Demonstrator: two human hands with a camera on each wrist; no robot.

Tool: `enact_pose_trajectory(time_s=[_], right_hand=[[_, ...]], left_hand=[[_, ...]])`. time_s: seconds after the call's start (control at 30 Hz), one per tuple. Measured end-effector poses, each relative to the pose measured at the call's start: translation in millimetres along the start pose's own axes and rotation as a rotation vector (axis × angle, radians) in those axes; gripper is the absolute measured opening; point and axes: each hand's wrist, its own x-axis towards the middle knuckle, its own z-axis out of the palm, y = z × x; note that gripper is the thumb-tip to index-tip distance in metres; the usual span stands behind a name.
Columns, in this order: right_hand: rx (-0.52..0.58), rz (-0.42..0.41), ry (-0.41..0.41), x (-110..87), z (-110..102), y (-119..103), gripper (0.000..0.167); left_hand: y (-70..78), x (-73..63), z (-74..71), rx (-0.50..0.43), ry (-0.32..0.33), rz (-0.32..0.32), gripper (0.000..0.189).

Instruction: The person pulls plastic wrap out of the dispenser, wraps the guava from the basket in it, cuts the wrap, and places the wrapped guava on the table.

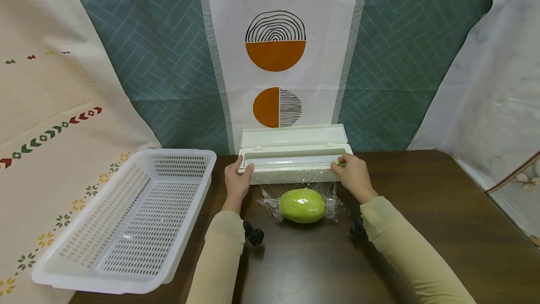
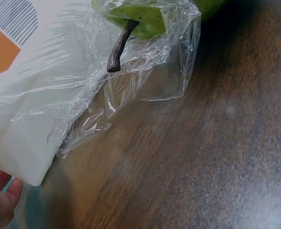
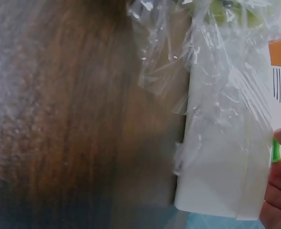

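A white cling film dispenser box [image 1: 291, 177] stands on the table with its lid [image 1: 295, 136] raised and a roll [image 1: 291, 160] inside. My left hand [image 1: 237, 179] grips its left end, thumb over the front edge. At the right end my right hand [image 1: 355, 177] pinches a small green slide cutter [image 3: 275, 150] on the front edge. From there clear cling film [image 2: 45, 102] runs down over the box front to a green pear [image 1: 302, 205]. Film wraps the pear, bunched on both sides. Its brown stem [image 2: 122, 46] shows in the left wrist view.
A white perforated plastic basket [image 1: 191, 229] stands on the left of the dark wooden table [image 1: 303, 266]. Close behind the box hangs a patterned cloth [image 1: 325, 83]. Pale cloths cover the left and right sides.
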Motion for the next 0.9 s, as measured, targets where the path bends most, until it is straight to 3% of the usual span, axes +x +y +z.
enact_pose_trajectory(time_s=[0.33,0.57,0.9], right_hand=[[0.051,0.004,0.010,-2.7,3,2,0.042],[0.174,0.003,0.004,-0.9,5,10,0.026],[0.264,0.039,-0.008,-0.5,4,15,0.029]], left_hand=[[2.0,-1.5,-1.0,-0.001,0.007,0.010,0.056],[-0.9,0.0,0.4,0.008,0.017,0.011,0.056],[-0.6,0.8,0.9,0.017,0.025,0.013,0.056]])
